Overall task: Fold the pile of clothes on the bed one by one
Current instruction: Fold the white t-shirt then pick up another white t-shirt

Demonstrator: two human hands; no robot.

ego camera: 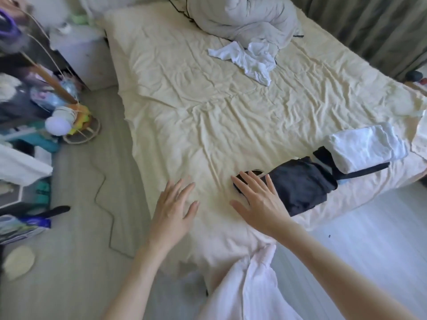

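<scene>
Here, folded dark garment (298,183) lengthwise toward white stack (365,146), right hand (258,199) flat

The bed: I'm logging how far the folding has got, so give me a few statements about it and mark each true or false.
1. Both hands are open with fingers spread. True: the left hand and the right hand hold nothing.
2. A crumpled white garment lies unfolded at the far side of the bed. True.
3. The folded white item sits on the floor. False: it lies on the bed, near its right edge.
4. The dark folded clothes lie by the left hand. False: they lie beside the right hand, whose fingertips overlap their near end.
5. The left hand grips the white garment. False: it is over bare sheet, far from it.
</scene>
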